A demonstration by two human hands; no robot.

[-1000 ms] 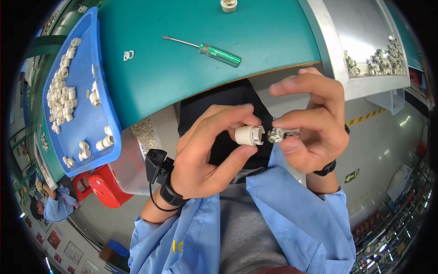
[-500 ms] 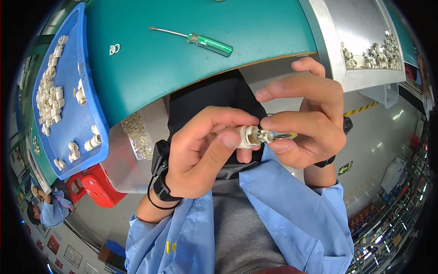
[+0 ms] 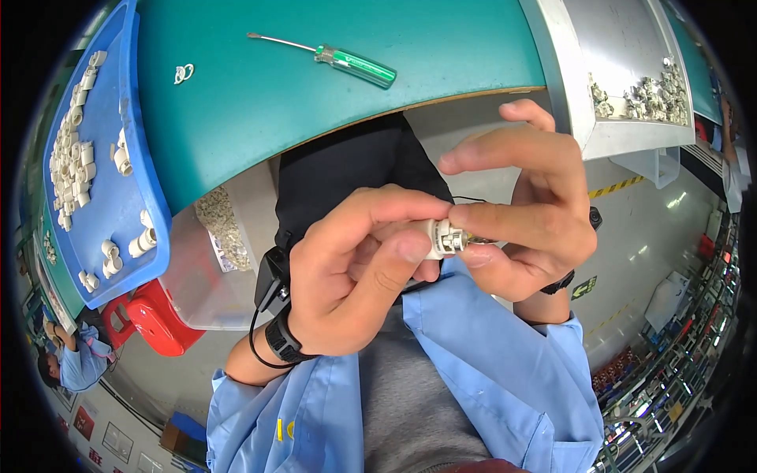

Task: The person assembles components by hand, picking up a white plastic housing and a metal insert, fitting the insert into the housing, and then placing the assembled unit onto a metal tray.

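My left hand (image 3: 347, 272) is closed around a small white cylindrical plastic housing (image 3: 434, 238), thumb on the near side and forefinger along the far side. Against its open right end sits a small metal-and-white insert (image 3: 453, 240), which looks at least partly inside the housing. The thumb and forefinger of my right hand (image 3: 544, 217) pinch at the insert's outer end, where a thin metal part shows between them. The other right fingers are raised and spread. Both hands are above my lap, in front of the table edge.
On the green table (image 3: 229, 118) lie a green-handled screwdriver (image 3: 359, 67) and small white rings (image 3: 184, 74). A blue tray (image 3: 150, 197) with several white housings stands left; a metal tray (image 3: 619, 47) holds metal pieces at right. Below left are a clear bin (image 3: 197, 292) and red stool (image 3: 162, 319).
The metal insert has moved left into the mouth of the white housing, and my right fingertips have come closer to it. The whole view has shifted slightly.
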